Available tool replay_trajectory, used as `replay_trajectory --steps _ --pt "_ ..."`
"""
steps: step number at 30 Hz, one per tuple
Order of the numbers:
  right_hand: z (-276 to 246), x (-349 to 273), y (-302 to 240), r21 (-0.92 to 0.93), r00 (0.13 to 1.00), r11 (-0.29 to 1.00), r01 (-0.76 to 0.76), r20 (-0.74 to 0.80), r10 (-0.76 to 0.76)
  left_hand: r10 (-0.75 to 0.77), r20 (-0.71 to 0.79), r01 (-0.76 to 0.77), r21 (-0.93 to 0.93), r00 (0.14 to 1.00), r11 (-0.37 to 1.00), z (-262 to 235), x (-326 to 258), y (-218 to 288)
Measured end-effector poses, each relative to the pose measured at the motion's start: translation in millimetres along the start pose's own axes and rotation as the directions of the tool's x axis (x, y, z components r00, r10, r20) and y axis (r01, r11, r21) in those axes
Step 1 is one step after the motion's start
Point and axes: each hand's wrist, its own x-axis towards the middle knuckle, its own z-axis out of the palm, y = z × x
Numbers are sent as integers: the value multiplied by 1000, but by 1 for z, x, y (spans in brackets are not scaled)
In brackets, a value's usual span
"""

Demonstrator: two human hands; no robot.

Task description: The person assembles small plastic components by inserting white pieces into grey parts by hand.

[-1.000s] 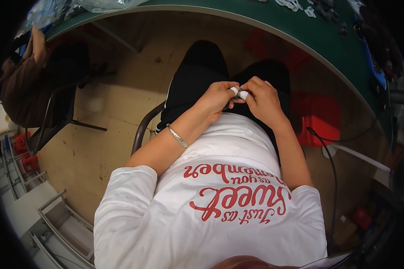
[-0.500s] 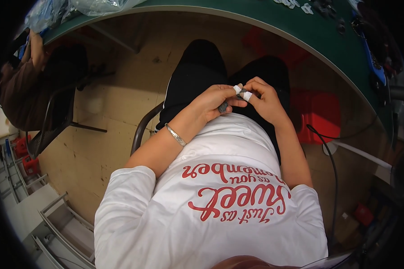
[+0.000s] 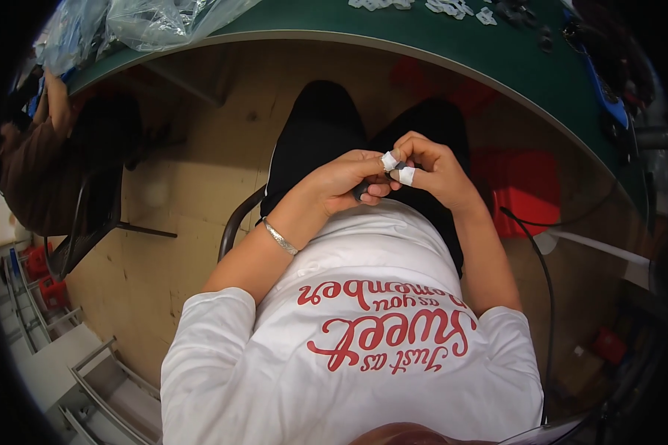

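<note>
Above my lap, my left hand (image 3: pixel 352 179) and my right hand (image 3: pixel 436 172) meet with their fingertips together. White tape wraps a digit of each hand. My left hand is closed around a small dark grey piece (image 3: pixel 360 191), which shows between its curled fingers and the palm. At the meeting fingertips, both hands pinch something small and dark, mostly covered by the fingers; its kind cannot be made out. A silver bangle (image 3: pixel 280 236) circles my left wrist.
The green table (image 3: pixel 304 21) curves ahead, bearing clear plastic bags (image 3: pixel 174 22), white plastic pieces (image 3: pixel 449 7), small dark parts (image 3: pixel 516 13) and a blue tray (image 3: pixel 608 100). A red stool (image 3: pixel 523 189) and black cable (image 3: pixel 545 274) lie to the right. Another person (image 3: pixel 41 159) sits at left.
More of the table edge shows as the view has shifted slightly. My hands stay joined over my lap; the fingers have moved a little around the small dark thing.
</note>
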Motion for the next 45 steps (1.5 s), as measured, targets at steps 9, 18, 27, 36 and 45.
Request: replay_trajectory --steps 9,18,27,36,45 --pt "-1 23 -86 -54 935 956 287 231 -268 20 270 -64 154 963 986 45 -20 58" --pt "-93 81 -124 -606 790 699 380 -181 -586 611 194 -570 642 768 513 56 -66 233" --pt "-120 98 -96 -953 715 207 -223 -304 -630 525 -1 -513 -211 851 832 14 -75 275" --pt "-118 85 -97 -867 546 409 -284 -497 -674 161 -479 -417 -496 863 761 25 3 80" --pt "-22 27 -41 507 962 857 92 -267 55 121 -494 -361 -426 861 829 -6 12 15"
